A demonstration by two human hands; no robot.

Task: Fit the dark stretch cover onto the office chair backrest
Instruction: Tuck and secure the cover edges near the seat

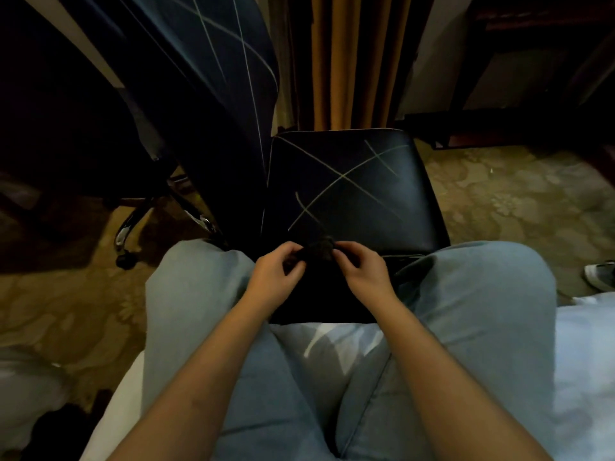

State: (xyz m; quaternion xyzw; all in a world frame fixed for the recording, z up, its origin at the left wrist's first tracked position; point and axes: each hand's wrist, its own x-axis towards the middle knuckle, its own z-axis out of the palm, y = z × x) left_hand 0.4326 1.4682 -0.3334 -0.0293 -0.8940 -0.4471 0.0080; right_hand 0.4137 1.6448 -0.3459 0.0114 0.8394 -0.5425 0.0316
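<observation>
The office chair stands in front of my knees, its seat dark with pale crossing lines. Its backrest rises at the left, dark with the same pale lines. Between my knees, at the seat's near edge, my left hand and my right hand both pinch a small bunched piece of the dark stretch cover. More dark fabric hangs below my hands. The light is dim, and where the cover ends is hard to tell.
I sit on a white bed in light blue jeans. The chair's chrome base and castor stand at the left on patterned carpet. Orange curtains hang behind the chair. A shoe lies at the right edge.
</observation>
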